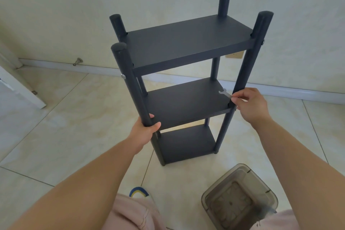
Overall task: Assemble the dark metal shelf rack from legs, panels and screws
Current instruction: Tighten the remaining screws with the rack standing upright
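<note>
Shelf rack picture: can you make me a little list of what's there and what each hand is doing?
rack: dark metal shelf rack, upright on tiled floor, three panels fitted
left hand: left hand grips the near left leg
right hand: right hand pinches a small flat wrench over the middle panel
nearby: translucent grey plastic bin by the knees

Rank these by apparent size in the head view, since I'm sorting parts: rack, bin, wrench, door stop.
1. rack
2. bin, though nearness to the camera enlarges it
3. and 4. wrench and door stop: too alike to rank
</note>
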